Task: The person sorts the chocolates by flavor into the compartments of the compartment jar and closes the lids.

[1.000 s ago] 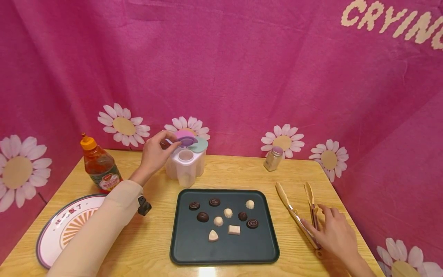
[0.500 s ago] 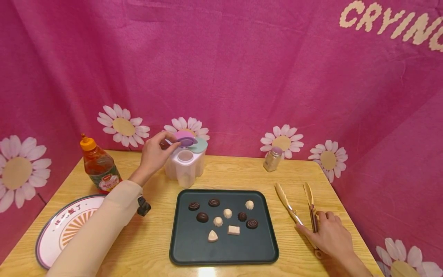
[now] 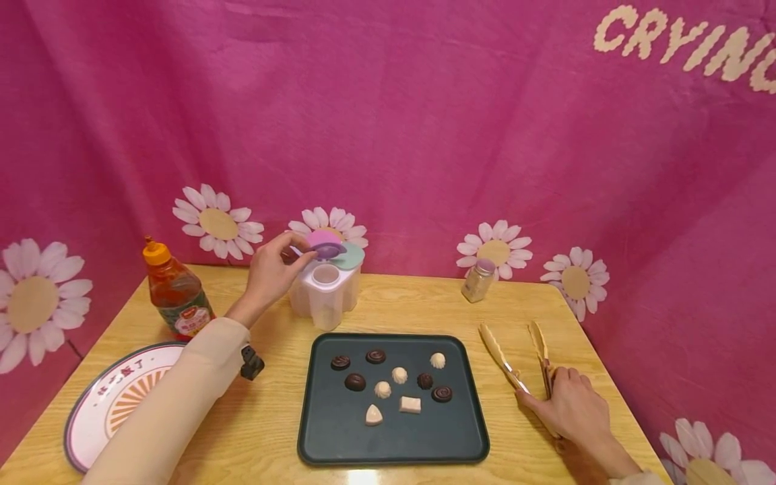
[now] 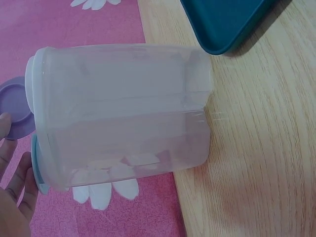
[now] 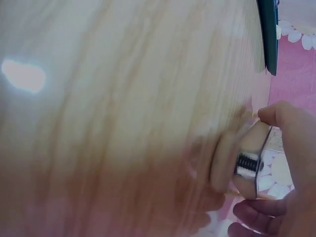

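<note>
A purple lid [image 3: 328, 250] is pinched between the thumb and fingers of the left hand [image 3: 271, 273], just above an open compartment of a clear container [image 3: 325, 291] that stands near the far edge of the table [image 3: 400, 303]. A pink lid [image 3: 322, 237] and a teal lid [image 3: 350, 256] are seen on the same container. In the left wrist view the container's clear wall [image 4: 123, 113] fills the frame, with the purple lid [image 4: 16, 107] at its top and fingers [image 4: 19, 170] beside it.

The tongs [image 3: 520, 369] are lain near the right edge of the table, their handle end covered by the right hand [image 3: 570, 407], whose fingers are curled round it. In the right wrist view the spring end of the tongs [image 5: 244, 165] is seen held by the curled fingers [image 5: 256, 215].

A dark tray [image 3: 327, 438] of chocolates [image 3: 394, 385] is set at the near edge, between the hands. A bottle [image 3: 174, 289] and a plate [image 3: 100, 404] are placed at the left side, a small jar [image 3: 478, 279] at the far right.
</note>
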Available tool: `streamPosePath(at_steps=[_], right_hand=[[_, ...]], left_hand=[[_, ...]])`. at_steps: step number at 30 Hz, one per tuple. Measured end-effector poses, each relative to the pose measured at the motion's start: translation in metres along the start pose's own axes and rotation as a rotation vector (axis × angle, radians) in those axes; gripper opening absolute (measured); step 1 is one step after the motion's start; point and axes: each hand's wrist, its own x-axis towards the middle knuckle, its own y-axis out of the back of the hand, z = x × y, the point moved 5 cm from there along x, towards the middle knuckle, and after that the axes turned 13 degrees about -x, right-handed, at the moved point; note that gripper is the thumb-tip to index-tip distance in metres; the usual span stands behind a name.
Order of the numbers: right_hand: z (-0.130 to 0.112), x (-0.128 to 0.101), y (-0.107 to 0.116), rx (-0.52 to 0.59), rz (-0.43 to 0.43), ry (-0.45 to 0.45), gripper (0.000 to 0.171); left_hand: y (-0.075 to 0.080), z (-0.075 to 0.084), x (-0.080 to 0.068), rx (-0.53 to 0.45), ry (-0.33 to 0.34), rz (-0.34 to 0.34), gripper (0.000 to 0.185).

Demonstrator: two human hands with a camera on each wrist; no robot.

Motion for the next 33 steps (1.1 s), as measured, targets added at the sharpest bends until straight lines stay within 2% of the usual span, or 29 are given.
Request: streamPosePath(at_steps=[5,9,19,26,33], right_hand=[[-0.002,0.001,0.002,0.025,0.080,0.006,0.073],[-0.003,0.002,0.007,0.043,0.152,0.022,0.074],[-0.004,0.007,0.026,0.084,0.145,0.063,0.083],[-0.011,0.004,0.052,0.090,0.205,0.125,0.074],[-0.017,-0.005,0.085,0.069,0.313,0.203,0.067]], left_hand=[[0.001,0.001,-0.001,-0.003,-0.001,-0.005,0.021],[0.001,0.001,-0.001,0.000,-0.007,-0.002,0.020],[0.001,0.001,-0.002,0.005,-0.009,-0.002,0.021],[0.000,0.000,-0.002,0.007,-0.008,-0.004,0.021],[0.000,0.000,-0.001,0.009,-0.011,-0.003,0.021]])
